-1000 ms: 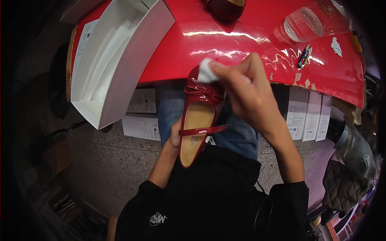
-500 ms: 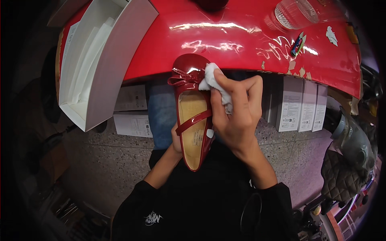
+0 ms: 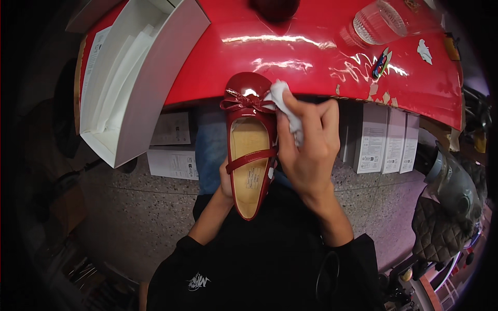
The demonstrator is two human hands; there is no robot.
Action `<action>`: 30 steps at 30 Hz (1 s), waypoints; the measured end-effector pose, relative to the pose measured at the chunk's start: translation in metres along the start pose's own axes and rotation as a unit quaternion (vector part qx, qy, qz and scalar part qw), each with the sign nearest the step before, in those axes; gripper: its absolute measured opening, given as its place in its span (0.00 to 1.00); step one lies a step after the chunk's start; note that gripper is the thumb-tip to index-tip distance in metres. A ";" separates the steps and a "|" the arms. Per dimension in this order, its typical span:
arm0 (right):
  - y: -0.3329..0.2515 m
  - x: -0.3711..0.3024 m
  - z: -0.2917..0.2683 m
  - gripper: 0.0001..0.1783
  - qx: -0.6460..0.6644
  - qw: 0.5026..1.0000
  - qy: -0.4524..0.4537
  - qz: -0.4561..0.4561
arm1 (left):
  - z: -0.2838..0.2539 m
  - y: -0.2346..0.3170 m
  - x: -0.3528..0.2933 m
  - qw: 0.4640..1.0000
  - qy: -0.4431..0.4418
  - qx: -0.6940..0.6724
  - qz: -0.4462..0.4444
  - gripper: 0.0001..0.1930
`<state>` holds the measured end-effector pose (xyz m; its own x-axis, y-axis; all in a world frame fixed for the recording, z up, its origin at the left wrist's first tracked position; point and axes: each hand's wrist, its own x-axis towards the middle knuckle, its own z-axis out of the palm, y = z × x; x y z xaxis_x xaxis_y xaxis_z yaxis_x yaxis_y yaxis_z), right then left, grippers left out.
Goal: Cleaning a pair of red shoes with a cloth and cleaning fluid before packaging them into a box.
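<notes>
A glossy dark red strap shoe (image 3: 251,122) with a bow (image 3: 244,100) on its front and a tan insole is held upright, toe away from me, over my lap. My left hand (image 3: 226,181) is closed on the shoe's left side near the heel; most of its fingers are hidden under the shoe. Pinched in my right hand (image 3: 314,145) is a bunched white cloth (image 3: 282,98), its tip against the right side of the toe beside the bow. A small white sticker (image 3: 271,173) shows on the shoe's right side.
The red table (image 3: 207,67) lies just ahead, its front edge chipped. An open white shoebox (image 3: 171,67) sits at its left. Thread snippers (image 3: 382,63) and a clear ribbed glass (image 3: 378,23) are at right. Several white boxes (image 3: 372,140) stand beneath the table.
My right hand and the cloth have shifted slightly to the right along the toe, showing more of the bow. The shoe stays in my left hand, and the whole view has moved a little.
</notes>
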<state>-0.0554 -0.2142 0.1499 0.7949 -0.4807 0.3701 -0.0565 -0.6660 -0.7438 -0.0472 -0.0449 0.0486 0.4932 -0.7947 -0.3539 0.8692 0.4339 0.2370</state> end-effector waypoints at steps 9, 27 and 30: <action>0.016 0.053 -0.003 0.24 -0.037 0.994 -0.033 -0.096 | 0.002 0.003 -0.003 0.998 -0.026 -0.044 -0.020 0.37; 0.025 0.063 -0.014 0.26 0.034 0.975 -0.128 -0.176 | -0.023 0.019 -0.003 0.998 0.057 0.005 -0.035 0.33; 0.022 0.074 -0.006 0.26 0.025 0.967 -0.159 -0.196 | -0.018 0.019 0.002 0.998 -0.057 -0.028 -0.023 0.32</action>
<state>-0.0015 -0.2676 0.1643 0.8952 0.0080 0.4456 0.3101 -0.7292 -0.6099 -0.0293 -0.0303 0.0361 0.4484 -0.8559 -0.2577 0.8930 0.4166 0.1705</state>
